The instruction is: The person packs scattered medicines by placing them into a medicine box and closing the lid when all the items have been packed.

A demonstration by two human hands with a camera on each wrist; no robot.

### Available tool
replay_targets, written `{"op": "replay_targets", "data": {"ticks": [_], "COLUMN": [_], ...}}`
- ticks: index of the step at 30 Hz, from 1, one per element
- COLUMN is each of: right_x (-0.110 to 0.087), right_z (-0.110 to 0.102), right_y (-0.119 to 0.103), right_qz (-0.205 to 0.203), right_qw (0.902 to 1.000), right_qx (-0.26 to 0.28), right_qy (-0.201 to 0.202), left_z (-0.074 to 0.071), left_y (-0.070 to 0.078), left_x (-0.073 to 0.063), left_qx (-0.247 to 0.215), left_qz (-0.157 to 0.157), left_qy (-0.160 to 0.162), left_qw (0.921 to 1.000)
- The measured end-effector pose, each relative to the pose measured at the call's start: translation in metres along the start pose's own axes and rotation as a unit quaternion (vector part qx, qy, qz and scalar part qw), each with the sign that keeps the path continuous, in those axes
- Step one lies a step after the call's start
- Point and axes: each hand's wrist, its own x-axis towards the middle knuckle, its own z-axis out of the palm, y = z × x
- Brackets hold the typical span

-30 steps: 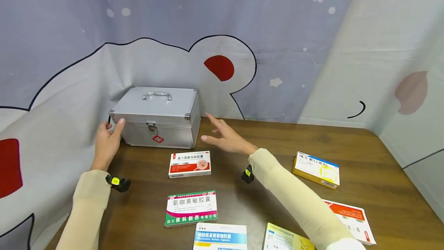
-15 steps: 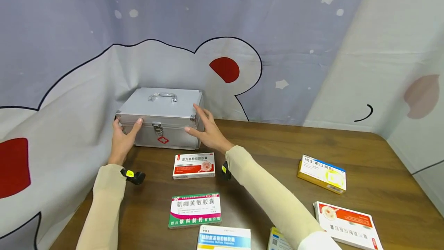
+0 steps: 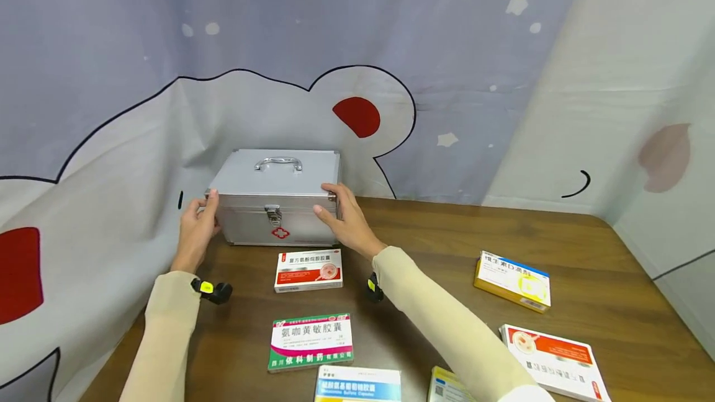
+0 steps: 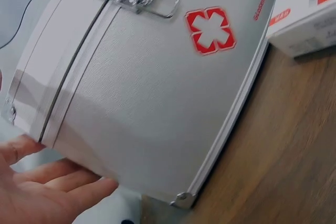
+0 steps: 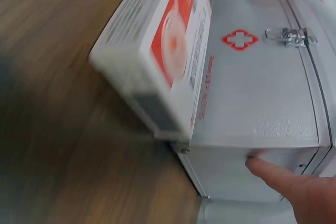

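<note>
A silver metal first-aid case [image 3: 275, 203], lid down, stands at the back left of the table. Its front bears a red cross [image 3: 280, 232] below a metal latch [image 3: 274, 215], and a handle [image 3: 278, 163] tops the lid. My left hand [image 3: 195, 232] touches the left side; in the left wrist view, the fairly straight fingers [image 4: 79, 187] lie along that side. My right hand [image 3: 349, 222] is at the front right corner. One of its fingers [image 5: 273, 174] meets the right side in the right wrist view. The far faces of the case are hidden.
Just in front of the case lies a red-and-white medicine box [image 3: 308, 270]. Nearer are a green-and-white box [image 3: 310, 341], a blue-and-white box [image 3: 357, 384] and a yellowish box [image 3: 447, 386]. To the right lie a yellow-and-white box [image 3: 512, 279] and another red-and-white box [image 3: 558, 361]. A curtain [image 3: 475, 79] hangs behind.
Both hands have come in to the sides of the case, the right hand moving left onto its corner. The case has turned to face more squarely forward and shifted slightly right.
</note>
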Motion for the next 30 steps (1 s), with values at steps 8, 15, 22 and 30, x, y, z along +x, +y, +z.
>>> {"op": "replay_targets", "data": {"ticks": [8, 15, 22, 30], "right_x": [-0.013, -0.026, -0.050, -0.075], "right_z": [-0.031, -0.060, -0.101, -0.141], "right_y": [0.013, 0.022, 0.028, 0.038], "right_qz": [0.000, 0.003, 0.019, 0.042], "right_qw": [0.9996, 0.9982, 0.9950, 0.9877], "right_qx": [-0.023, -0.039, -0.061, -0.098], "right_qy": [0.018, 0.045, 0.078, 0.114], "left_z": [0.025, 0.053, 0.084, 0.115], "left_y": [0.007, 0.013, 0.035, 0.062], "left_x": [-0.008, -0.014, -0.026, -0.040], "left_qx": [-0.041, -0.080, -0.099, -0.098], "left_qz": [0.004, 0.023, 0.019, 0.026], "left_qy": [-0.017, -0.026, -0.096, -0.178], "left_qw": [0.9990, 0.9962, 0.9903, 0.9788]}}
